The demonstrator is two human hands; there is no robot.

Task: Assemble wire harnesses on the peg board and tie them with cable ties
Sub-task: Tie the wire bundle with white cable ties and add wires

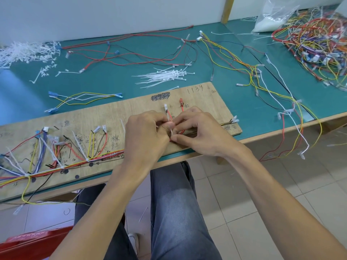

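Sitting at a green surface [112,76], a person works with both hands over the right part of the wooden peg board [112,117], which lies along the near edge. The left hand [146,132] has its fingers curled, and its grip is closed on the red wires [170,115] at the place where they come together on the board. The right hand [199,132] touches the left one, and its grip pinches a white cable tie [171,132] that stands between the two thumbs. How far the tie goes around the wires I cannot tell, because the fingers hide it.

On the left part of the board lies the wire harness [56,166], a long bundle of many colours with branches that go up to white connectors. White ties already hold it at several points.

Behind the board, on the surface, there is a small heap of loose ties [165,75]. Near it lie yellow and white leads [84,97] with blue ends. At the far left there is a pile of white cut pieces [24,51]. At the far right a big tangle of wires [315,44] lies beside a clear plastic bag [272,17].
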